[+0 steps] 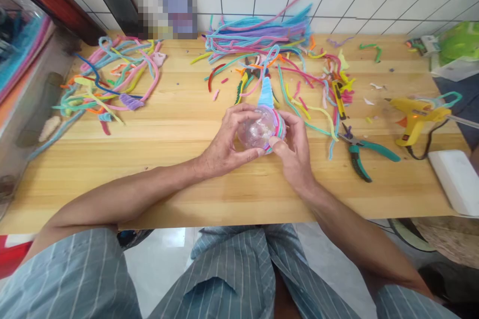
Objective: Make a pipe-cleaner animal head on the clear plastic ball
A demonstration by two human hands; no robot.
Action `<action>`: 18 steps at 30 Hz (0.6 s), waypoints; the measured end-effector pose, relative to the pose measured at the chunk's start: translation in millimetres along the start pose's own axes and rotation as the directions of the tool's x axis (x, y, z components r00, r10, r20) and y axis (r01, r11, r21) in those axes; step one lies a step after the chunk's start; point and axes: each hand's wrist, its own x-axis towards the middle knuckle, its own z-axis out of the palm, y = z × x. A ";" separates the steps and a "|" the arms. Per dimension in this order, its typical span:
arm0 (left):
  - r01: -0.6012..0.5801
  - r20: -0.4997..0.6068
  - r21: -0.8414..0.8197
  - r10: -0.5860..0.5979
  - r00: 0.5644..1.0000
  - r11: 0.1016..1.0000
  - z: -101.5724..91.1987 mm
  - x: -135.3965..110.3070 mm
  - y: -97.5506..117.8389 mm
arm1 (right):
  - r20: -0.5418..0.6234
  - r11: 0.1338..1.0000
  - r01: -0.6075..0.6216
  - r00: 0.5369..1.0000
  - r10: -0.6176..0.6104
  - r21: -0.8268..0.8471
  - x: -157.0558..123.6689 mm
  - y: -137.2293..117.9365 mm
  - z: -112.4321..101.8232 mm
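Observation:
Between both hands, just above the table, is a clear round ball [251, 132] with pink, teal and purple pipe cleaners wrapped around its right side. My left hand [231, 139] is closed around the ball's left side, thumb along the bottom and fingers over the top. My right hand [295, 149] grips the wrapped side, its thumb pressed on the coloured bands. Beyond the ball, a light blue wound cone [266, 92] with a looped blue pipe cleaner [272, 55] points away; whether it joins the ball is hard to tell.
A bundle of pipe cleaners [258, 35] lies by the tiled wall, and a tangled pile [112, 75] at left. Right of my hands are teal-handled pliers [359, 152], a yellow cutter [339, 99], a yellow glue gun [415, 117] with its cord, and a white box [454, 179].

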 end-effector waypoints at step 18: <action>-0.126 -0.019 0.227 0.133 0.991 0.966 -2.6 -5.4 -4.2 | 0.127 0.931 0.303 0.951 -0.282 -0.205 -1.1 16.3 -10.8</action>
